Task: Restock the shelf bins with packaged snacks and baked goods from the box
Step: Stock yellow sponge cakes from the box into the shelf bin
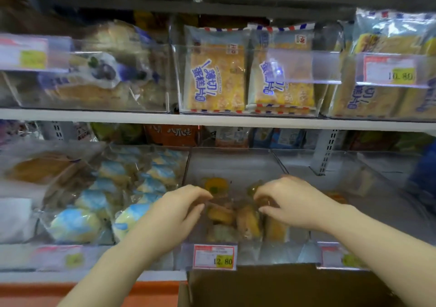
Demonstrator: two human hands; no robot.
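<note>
A clear packet of golden-brown baked goods (pixel 232 214) lies in the middle clear bin (pixel 236 160) of the lower shelf. My left hand (pixel 172 214) pinches the packet's left edge with curled fingers. My right hand (pixel 290 200) pinches its right upper edge. Both hands reach over the bin's front wall. The brown cardboard box (pixel 283 285) stands open at the bottom, just below the bin; its inside is dark.
A bin of blue-and-yellow wrapped buns (pixel 132 188) sits left of the middle bin. A nearly bare clear bin (pixel 354 179) is to the right. The upper shelf holds bins of sliced cake packets (pixel 217 78). A price tag (pixel 214 257) reads 12.80.
</note>
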